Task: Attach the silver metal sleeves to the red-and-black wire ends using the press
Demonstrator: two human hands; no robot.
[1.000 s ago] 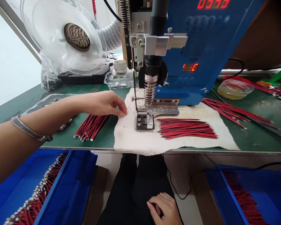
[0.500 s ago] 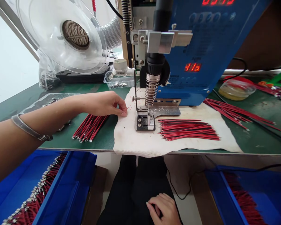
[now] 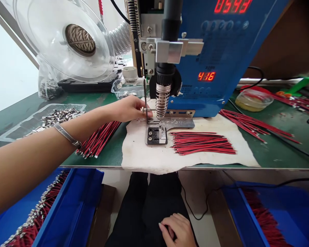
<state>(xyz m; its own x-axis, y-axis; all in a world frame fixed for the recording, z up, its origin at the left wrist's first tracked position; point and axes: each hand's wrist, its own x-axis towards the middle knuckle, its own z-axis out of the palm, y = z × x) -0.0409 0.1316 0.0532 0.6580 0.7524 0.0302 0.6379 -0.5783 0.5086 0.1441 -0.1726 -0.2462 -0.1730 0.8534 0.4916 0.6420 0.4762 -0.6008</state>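
Observation:
My left hand [image 3: 130, 108] reaches in from the left to the soldering machine [image 3: 203, 87]. Its fingertips are pinched together beside the upright metal rod and small screw [image 3: 144, 109], left of the spring-wrapped soldering tip [image 3: 162, 101]. The rod partly covers the fingers, so what they hold, if anything, is hidden. Below the tip sits a small black fixture [image 3: 154, 135] with a pale metal block. On my lap rests my right hand [image 3: 177, 230], fingers loosely curled with nothing visible in them. A row of red and black wires [image 3: 203, 143] lies right of the fixture on the white cloth [image 3: 141, 157].
More wires lie under my left forearm [image 3: 100, 140] and at the right [image 3: 244, 125]. A clear tray of metal parts [image 3: 61, 115] stands at the left, before a large clear reel [image 3: 51, 58]. Blue bins [image 3: 72, 206] of wires flank my legs.
My left hand has moved right and slightly up, from the cloth's left edge to the machine's rod. The view has shifted a little. My right hand stays on my lap.

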